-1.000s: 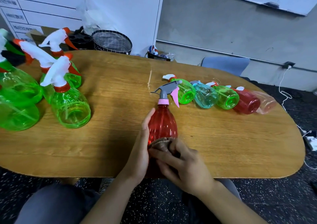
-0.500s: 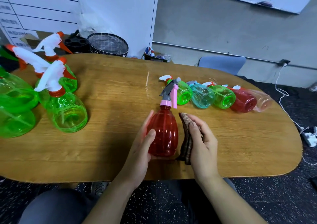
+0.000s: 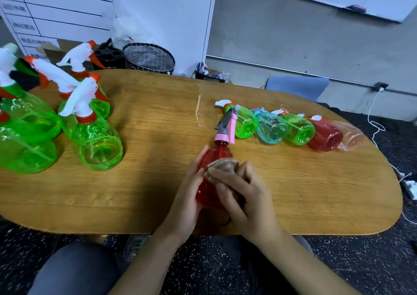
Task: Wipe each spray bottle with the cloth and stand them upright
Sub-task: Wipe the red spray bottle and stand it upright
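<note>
Cloth [image 3: 222, 166] mostly hidden under right hand [image 3: 244, 195]

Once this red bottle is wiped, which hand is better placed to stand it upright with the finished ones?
Left. The left hand already grips the red spray bottle, and the upright green bottles stand on its side. The right hand is busy pressing the cloth against it.

Left of the gripped red bottle [image 3: 215, 159], open table [image 3: 153, 136] is left before the upright green bottles [image 3: 97, 145]. Beyond-right, passage is blocked by a row of lying bottles [image 3: 284, 130].
</note>
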Demonstrator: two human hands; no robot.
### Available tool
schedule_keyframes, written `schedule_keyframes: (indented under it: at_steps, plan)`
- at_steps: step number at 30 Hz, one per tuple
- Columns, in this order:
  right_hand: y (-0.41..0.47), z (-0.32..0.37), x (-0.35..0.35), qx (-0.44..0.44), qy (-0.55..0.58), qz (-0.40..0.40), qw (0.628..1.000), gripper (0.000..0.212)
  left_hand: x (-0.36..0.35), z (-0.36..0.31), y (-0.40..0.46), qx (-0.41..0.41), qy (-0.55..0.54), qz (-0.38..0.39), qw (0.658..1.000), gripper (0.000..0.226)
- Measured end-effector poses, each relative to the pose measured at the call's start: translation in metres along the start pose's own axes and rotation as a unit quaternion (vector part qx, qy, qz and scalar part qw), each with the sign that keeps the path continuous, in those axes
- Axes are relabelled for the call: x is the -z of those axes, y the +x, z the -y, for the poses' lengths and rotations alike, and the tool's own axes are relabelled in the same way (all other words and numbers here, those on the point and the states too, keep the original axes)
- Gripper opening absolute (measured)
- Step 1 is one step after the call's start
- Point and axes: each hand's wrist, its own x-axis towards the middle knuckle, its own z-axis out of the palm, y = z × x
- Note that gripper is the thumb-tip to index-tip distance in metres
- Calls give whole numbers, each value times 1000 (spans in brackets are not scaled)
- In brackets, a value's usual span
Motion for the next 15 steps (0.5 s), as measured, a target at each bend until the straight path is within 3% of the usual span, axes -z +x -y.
schedule_keyframes:
  at_steps: [4,7,11,15]
  plan:
    - [-16,-3,10,100,-67,76,990,31,-1,-2,1,-10,1,-5,1000,55]
    - [-14,-3,15,112,-69,67,989,30,-2,-2,1,-10,3,-8,1000,54]
    - [13,-6,13,-15,-9,-62,998,27,-3,-1,-1,-3,-3,0,1000,54]
    - [36,-12,2,-98,17,-81,992,29,-3,-1,0,-9,10,-1,1000,49]
